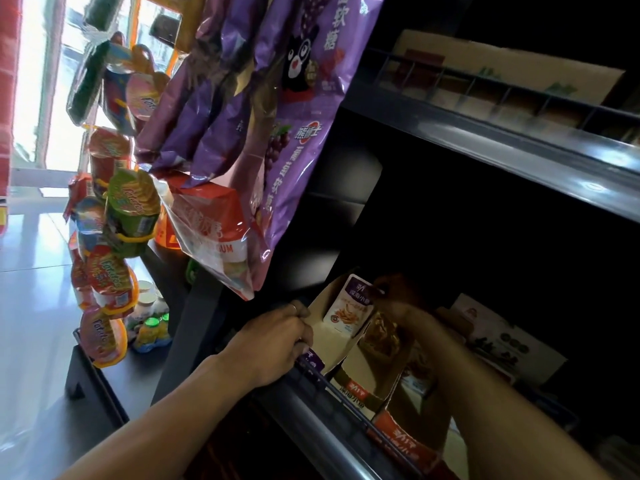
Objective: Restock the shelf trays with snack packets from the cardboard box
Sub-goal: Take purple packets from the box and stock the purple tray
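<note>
A white and purple snack packet [349, 308] stands upright at the back of an open cardboard shelf tray [320, 306] on the lower shelf. My right hand [398, 303] reaches deep into the shelf and pinches the packet's top right corner. At the tray's left front edge, my left hand [277, 337] grips the cardboard wall. A second tray [367, 386] with a brown packet [381, 334] sits just to the right, and a red-fronted tray [405, 441] follows it. The supply box is out of view.
Purple candy bags [277, 98] and a red-white bag [211, 230] hang on the shelf end above my left hand. Chip cups [131, 209] hang further left, bottles [150, 327] below. A metal shelf rail [322, 427] runs in front. Cardboard boxes [502, 77] sit on the upper shelf, another box [502, 341] right.
</note>
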`<state>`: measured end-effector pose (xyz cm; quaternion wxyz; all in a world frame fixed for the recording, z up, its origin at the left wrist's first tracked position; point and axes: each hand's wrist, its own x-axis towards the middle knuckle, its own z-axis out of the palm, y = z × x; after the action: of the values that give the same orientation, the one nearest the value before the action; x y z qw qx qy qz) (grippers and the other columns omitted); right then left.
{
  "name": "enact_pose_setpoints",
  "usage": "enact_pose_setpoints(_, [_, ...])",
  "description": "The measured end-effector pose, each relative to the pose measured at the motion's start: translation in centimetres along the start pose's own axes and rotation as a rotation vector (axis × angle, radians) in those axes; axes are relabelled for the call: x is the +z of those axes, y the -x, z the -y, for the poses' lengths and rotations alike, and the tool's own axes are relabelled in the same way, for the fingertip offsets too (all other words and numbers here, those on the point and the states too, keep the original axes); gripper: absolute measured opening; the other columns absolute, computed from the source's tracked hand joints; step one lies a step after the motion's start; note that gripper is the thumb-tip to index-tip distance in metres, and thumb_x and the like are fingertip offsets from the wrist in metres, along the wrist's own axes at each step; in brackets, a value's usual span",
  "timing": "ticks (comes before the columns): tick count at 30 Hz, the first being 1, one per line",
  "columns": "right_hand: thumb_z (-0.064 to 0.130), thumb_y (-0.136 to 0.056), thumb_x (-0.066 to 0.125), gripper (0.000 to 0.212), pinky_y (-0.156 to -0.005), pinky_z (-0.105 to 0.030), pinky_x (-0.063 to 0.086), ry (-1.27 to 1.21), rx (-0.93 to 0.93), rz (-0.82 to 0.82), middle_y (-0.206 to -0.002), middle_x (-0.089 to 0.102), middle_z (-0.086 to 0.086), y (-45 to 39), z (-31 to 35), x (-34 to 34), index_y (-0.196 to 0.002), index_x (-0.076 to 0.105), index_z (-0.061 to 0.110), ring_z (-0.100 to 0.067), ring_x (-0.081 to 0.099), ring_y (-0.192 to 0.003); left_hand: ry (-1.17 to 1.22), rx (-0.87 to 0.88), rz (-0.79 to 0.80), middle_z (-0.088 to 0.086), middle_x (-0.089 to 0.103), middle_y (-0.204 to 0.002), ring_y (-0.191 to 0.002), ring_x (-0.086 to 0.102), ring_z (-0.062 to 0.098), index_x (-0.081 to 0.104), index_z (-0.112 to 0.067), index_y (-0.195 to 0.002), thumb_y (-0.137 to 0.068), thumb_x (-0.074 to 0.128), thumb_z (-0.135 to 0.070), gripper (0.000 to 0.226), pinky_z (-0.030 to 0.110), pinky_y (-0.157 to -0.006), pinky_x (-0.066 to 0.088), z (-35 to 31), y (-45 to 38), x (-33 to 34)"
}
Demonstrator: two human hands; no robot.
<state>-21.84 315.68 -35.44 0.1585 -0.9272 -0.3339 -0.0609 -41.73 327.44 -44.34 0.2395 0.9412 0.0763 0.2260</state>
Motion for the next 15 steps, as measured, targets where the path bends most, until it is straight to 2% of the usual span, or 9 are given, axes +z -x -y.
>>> enact_pose_setpoints(3, [0.03,-0.101,0.05,0.027,-0.096,-0.037,0.049,-0.065,0.03,0.026,-0.115,0.064,-0.007,0.0,0.1,-0.1,-0.118,0.062,0.013,-0.021,0.061,-0.105,0.016,0.028,-0.008,-0.01,0.041,-0.139,-0.125,0.045,0.005,0.072,-0.026,-0.107,-0.098,0.054,-0.024,0.02,0.025,-0.104,0.039,0.1,0.2,0.2])
enact_pose_setpoints(6, [0.03,-0.101,0.052,0.028,-0.09,-0.031,0.047,-0.126,0.032,0.001,-0.112,0.062,-0.005,0.3,0.1,-0.5,-0.12,0.061,0.013,-0.017,0.058,-0.099,0.014,0.058,-0.022,-0.01,0.043,-0.136,-0.125,0.046,0.003,0.071,-0.024,-0.107,-0.099,0.053,-0.026,0.02,0.024,-0.104,0.038,0.3,0.6,0.2])
enact_pose_setpoints(12, [0.028,-0.094,0.063,0.025,-0.097,-0.041,0.05,-0.13,0.037,-0.007,-0.116,0.065,-0.007,0.6,0.4,0.0,-0.115,0.063,0.015,-0.023,0.062,-0.108,-0.027,0.043,-0.025,-0.013,0.04,-0.139,-0.126,0.043,0.002,0.067,-0.026,-0.115,-0.099,0.051,-0.03,0.023,0.023,-0.104,0.039,0.0,0.9,0.2])
enact_pose_setpoints(15, [0.031,-0.09,0.068,0.031,-0.093,-0.033,0.049,-0.093,0.017,-0.034,-0.116,0.064,-0.002,0.4,0.1,0.1,-0.117,0.062,0.018,-0.016,0.059,-0.104,-0.056,0.038,-0.041,-0.014,0.039,-0.14,-0.128,0.041,0.002,0.062,-0.027,-0.123,-0.099,0.052,-0.032,0.027,0.022,-0.105,0.037,-0.1,1.0,0.2])
